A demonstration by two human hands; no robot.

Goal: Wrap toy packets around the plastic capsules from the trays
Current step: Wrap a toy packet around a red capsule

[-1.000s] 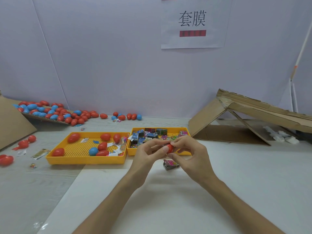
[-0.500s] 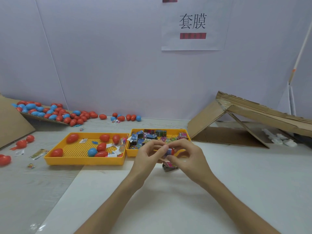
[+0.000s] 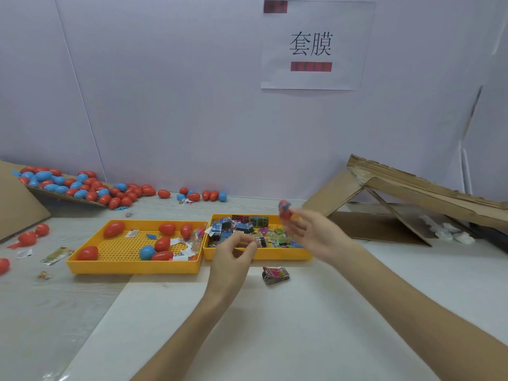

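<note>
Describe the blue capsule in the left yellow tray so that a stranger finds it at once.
Find the left yellow tray. Near its front edge lies the blue capsule, beside red capsules; it is the tray's only blue one.

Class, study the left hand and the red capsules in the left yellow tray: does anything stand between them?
Nothing visible blocks the way. Between the left hand and the red capsules lie only the two trays' low adjoining walls and a few loose packets, which a lifted hand would likely pass over.
</note>
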